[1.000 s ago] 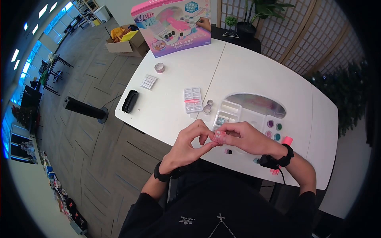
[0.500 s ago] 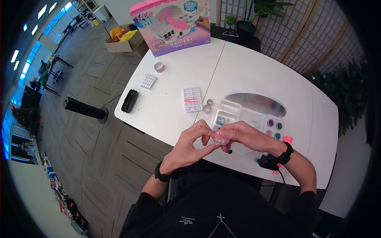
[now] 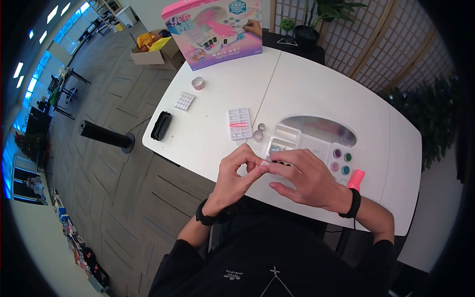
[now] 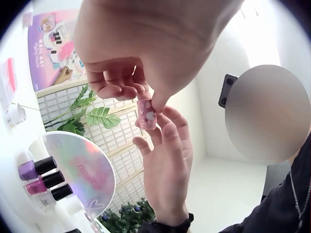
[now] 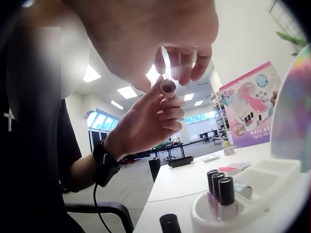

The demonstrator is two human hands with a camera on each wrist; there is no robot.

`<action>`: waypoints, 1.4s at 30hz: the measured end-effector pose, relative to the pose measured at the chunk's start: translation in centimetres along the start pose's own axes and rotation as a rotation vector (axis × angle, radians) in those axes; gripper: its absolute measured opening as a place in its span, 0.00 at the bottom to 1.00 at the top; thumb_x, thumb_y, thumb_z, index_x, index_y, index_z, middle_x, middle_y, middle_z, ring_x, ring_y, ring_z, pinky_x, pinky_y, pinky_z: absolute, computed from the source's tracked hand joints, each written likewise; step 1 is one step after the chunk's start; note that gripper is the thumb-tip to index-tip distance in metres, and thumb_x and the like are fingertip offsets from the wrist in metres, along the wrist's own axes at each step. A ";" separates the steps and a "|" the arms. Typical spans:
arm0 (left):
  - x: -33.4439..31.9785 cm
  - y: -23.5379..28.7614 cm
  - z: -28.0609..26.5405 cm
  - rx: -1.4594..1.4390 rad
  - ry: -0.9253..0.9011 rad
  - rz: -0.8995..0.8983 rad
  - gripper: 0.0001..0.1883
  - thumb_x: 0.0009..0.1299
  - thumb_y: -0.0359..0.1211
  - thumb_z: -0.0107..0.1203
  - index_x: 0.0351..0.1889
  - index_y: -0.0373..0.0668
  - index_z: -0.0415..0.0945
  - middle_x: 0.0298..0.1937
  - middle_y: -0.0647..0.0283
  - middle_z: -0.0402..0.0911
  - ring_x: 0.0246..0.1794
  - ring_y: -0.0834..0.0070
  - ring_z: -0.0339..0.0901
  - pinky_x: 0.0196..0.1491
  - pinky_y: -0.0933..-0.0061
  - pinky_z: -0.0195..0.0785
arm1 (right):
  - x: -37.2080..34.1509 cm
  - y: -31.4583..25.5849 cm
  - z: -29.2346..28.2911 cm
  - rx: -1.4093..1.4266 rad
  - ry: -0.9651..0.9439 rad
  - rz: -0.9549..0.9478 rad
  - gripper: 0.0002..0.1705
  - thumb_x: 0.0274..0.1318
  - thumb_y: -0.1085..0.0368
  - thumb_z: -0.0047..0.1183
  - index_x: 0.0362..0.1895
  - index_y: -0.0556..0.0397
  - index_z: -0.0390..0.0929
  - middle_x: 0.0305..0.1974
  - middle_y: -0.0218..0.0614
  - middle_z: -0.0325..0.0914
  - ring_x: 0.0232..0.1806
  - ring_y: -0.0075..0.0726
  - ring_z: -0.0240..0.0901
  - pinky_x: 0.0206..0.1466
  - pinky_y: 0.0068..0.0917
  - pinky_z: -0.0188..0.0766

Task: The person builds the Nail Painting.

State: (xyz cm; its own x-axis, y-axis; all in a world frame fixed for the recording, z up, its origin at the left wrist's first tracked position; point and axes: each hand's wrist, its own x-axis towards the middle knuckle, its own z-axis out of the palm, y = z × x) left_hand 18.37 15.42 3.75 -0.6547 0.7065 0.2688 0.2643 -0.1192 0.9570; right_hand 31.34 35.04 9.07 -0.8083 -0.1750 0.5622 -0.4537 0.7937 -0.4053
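Observation:
In front of the torso, my left hand pinches a small pink roll of tape with a pale pattern between thumb and forefinger. Seen end-on from the right wrist, the roll has a hollow core. My right hand meets it from the other side, fingers extended with their tips at the roll, its thumb spread apart below. Beneath the hands is a white nail-art station with a shiny curved back panel. Nail polish bottles with black caps stand in its near end.
Purple, green and pink pots sit at the station's right. Left of it lie two small tape rolls and a white compartment case with pink tweezers on top. Farther off are a white nail sheet, a black case and the kit box.
The pink roll has turned and is now mostly hidden by fingers in the head view. My right thumb has come away from it, and that hand's fingers have spread.

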 end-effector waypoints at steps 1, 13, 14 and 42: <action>0.0 -0.1 0.1 -0.011 0.008 -0.011 0.04 0.73 0.25 0.73 0.40 0.37 0.87 0.33 0.69 0.73 0.33 0.81 0.69 0.41 0.74 0.66 | 0.1 -0.2 0.0 -0.062 -0.013 -0.038 0.30 0.59 0.63 0.78 0.63 0.48 0.81 0.58 0.36 0.82 0.55 0.43 0.84 0.56 0.39 0.80; -0.7 -0.4 2.0 -0.328 0.027 -0.125 0.04 0.78 0.23 0.69 0.43 0.34 0.84 0.42 0.69 0.75 0.42 0.83 0.70 0.49 0.78 0.67 | -0.3 0.4 0.4 -0.222 0.067 -0.048 0.22 0.60 0.65 0.76 0.56 0.52 0.84 0.47 0.31 0.85 0.44 0.36 0.85 0.46 0.33 0.80; -0.7 -0.2 1.9 -0.344 0.018 -0.113 0.03 0.78 0.22 0.69 0.44 0.34 0.84 0.42 0.69 0.75 0.42 0.83 0.70 0.49 0.78 0.68 | -0.3 0.4 0.4 -0.215 0.071 -0.036 0.21 0.60 0.65 0.76 0.56 0.51 0.84 0.47 0.31 0.85 0.43 0.36 0.85 0.45 0.32 0.80; -1.0 0.2 1.8 -0.190 0.033 -0.103 0.10 0.73 0.17 0.70 0.50 0.33 0.88 0.44 0.66 0.80 0.42 0.81 0.74 0.51 0.76 0.69 | -0.2 0.2 0.0 -0.090 0.045 0.105 0.16 0.64 0.70 0.73 0.54 0.56 0.86 0.34 0.34 0.78 0.35 0.38 0.80 0.37 0.35 0.79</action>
State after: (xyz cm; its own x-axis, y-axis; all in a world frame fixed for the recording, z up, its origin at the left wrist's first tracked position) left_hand 20.32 15.94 3.44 -0.6949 0.6989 0.1694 0.0592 -0.1791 0.9820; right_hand 31.41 35.25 8.91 -0.8311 -0.0638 0.5525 -0.3307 0.8555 -0.3985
